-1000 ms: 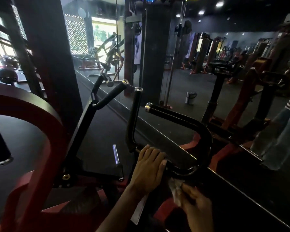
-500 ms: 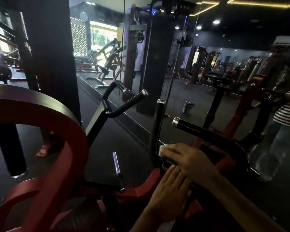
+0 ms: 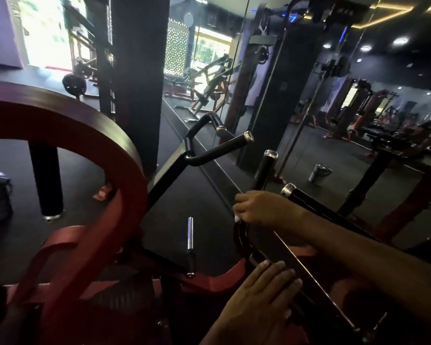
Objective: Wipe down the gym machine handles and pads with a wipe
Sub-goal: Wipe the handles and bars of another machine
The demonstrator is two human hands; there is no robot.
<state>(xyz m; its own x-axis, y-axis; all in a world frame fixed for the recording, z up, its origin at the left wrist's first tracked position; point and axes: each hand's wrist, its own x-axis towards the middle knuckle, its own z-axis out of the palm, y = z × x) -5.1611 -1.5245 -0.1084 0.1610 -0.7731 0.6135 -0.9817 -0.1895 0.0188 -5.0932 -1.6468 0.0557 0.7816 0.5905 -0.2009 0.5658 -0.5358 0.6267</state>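
My right hand reaches in from the right and grips the low part of the upright black handle, which has a chrome cap. A white wipe shows as a small bit under its fingers. Below it, my left hand rests on the lower bend of the same black bar, fingers laid fairly straight over it. A second chrome-capped black handle runs just behind my right forearm. The machine's other handle juts out further left.
A curved red frame arm fills the left foreground, with a black roller pad hanging behind it. A chrome peg stands between frame and hands. A mirror wall lies close ahead, reflecting other machines and a metal bin.
My right hand came up from below the bar with the wipe and now grips the upright handle. My left hand slid down to the lower bend. The view swung left.
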